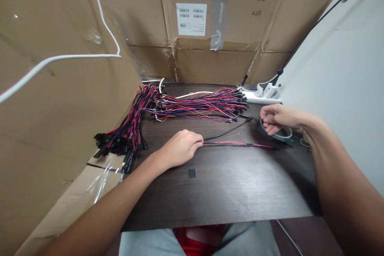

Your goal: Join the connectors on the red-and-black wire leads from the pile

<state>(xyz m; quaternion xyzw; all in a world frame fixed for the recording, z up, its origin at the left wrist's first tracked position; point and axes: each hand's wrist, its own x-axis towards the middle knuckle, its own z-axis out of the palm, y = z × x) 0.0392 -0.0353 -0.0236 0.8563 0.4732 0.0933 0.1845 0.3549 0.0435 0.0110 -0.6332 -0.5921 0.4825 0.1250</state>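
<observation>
My left hand (180, 149) rests on the dark wooden table (222, 192), fingers pinched on the left end of a thin red-and-black wire lead (240, 144) that lies stretched to the right. My right hand (277, 118) is curled over a black roll of tape (280, 134) near the table's right edge, fingers closed on its rim. A thin black cable (228, 131) runs between the two hands.
Two heaps of red, blue and black wire leads lie at the back (204, 106) and at the left (126, 132). A white power strip (264, 95) sits at the back right. Cardboard walls (60, 100) enclose the left and back; a grey panel (339, 80) stands at right.
</observation>
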